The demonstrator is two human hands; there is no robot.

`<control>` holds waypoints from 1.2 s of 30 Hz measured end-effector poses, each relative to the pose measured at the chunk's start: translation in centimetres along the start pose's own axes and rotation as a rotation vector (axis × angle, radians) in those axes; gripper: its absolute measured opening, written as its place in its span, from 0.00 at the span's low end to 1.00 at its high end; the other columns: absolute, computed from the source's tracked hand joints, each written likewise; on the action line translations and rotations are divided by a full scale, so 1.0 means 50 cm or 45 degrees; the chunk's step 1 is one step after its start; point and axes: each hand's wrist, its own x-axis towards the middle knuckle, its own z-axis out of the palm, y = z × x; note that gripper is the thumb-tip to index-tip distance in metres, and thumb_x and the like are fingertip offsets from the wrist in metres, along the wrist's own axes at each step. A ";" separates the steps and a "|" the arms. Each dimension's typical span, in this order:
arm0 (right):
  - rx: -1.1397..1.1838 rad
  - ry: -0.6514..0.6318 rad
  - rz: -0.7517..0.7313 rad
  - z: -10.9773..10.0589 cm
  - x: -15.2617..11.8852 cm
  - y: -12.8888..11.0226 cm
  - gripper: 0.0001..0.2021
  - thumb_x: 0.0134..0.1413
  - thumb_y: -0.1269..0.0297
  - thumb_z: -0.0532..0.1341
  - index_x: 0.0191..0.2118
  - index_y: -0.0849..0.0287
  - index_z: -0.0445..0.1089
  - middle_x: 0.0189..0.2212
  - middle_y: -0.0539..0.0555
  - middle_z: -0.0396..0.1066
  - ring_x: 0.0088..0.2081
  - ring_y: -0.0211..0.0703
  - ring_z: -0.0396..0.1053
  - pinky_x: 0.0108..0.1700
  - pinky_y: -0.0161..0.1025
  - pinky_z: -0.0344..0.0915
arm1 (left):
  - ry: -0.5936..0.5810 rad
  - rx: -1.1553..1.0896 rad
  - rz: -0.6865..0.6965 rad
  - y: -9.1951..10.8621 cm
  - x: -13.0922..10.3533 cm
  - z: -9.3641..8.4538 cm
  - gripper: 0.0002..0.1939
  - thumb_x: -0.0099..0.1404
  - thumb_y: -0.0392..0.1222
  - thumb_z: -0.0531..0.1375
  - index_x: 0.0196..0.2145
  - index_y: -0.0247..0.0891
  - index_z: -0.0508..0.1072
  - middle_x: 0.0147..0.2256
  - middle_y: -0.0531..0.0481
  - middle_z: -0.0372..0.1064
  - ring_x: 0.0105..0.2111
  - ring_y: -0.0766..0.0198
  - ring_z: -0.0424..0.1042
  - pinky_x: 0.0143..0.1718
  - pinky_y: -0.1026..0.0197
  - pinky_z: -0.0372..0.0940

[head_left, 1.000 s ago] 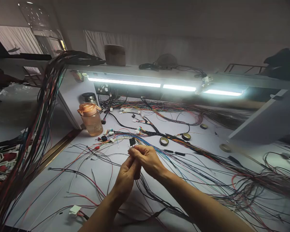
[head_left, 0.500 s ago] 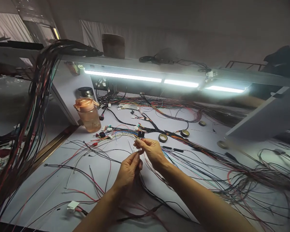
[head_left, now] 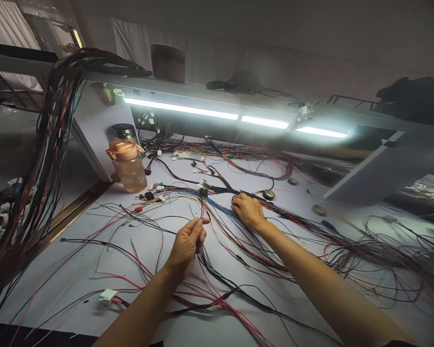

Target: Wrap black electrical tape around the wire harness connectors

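Note:
My left hand (head_left: 190, 238) pinches thin wires (head_left: 202, 211) near the middle of the table. A small black connector (head_left: 203, 193) stands at their upper end, just above my fingers. To the right, my right hand (head_left: 249, 211) reaches down with curled fingers onto a roll of tape (head_left: 234, 198). Most of that roll is hidden under the fingers, with only a bit of its edge showing. Behind both hands runs a dark wire harness (head_left: 224, 190). Loose blue, red and black wires pass beneath my right wrist.
More tape rolls, one a yellowish-black roll (head_left: 268, 194), lie to the right. An orange-lidded bottle (head_left: 129, 166) stands at the left. A thick hanging wire bundle (head_left: 56, 125) drops at the far left. A white connector (head_left: 107, 296) lies in front; lamps (head_left: 181, 108) span the shelf.
My right hand has left the wires by my left hand and moved right onto the roll of tape. My left hand still holds the wires. The view has shifted slightly.

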 end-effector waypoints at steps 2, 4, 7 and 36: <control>-0.018 -0.021 0.016 0.006 0.001 0.002 0.10 0.56 0.66 0.60 0.44 0.54 0.74 0.46 0.55 0.70 0.44 0.45 0.68 0.43 0.39 0.58 | -0.006 0.013 0.011 0.000 0.000 -0.001 0.25 0.56 0.57 0.66 0.40 0.33 0.70 0.20 0.58 0.53 0.17 0.75 0.41 0.18 0.69 0.39; -0.014 -0.025 0.051 0.009 0.002 0.004 0.14 0.55 0.68 0.61 0.48 0.54 0.71 0.49 0.57 0.69 0.43 0.46 0.69 0.41 0.39 0.58 | -0.011 0.025 0.019 -0.001 0.000 -0.002 0.25 0.56 0.57 0.65 0.40 0.34 0.70 0.20 0.58 0.54 0.17 0.76 0.41 0.18 0.69 0.39; 0.039 -0.020 0.093 0.005 0.007 0.011 0.16 0.52 0.72 0.61 0.48 0.54 0.70 0.47 0.57 0.70 0.43 0.48 0.70 0.42 0.40 0.59 | -0.018 0.033 0.020 -0.003 0.002 -0.003 0.24 0.56 0.58 0.65 0.40 0.34 0.71 0.20 0.58 0.55 0.17 0.76 0.41 0.17 0.69 0.38; 0.682 0.253 -0.266 0.020 -0.234 -0.121 0.09 0.60 0.57 0.60 0.41 0.54 0.71 0.35 0.52 0.75 0.36 0.41 0.68 0.42 0.41 0.59 | -0.264 0.702 0.355 -0.036 -0.006 0.000 0.14 0.64 0.49 0.60 0.30 0.36 0.68 0.28 0.52 0.63 0.29 0.66 0.61 0.31 0.65 0.56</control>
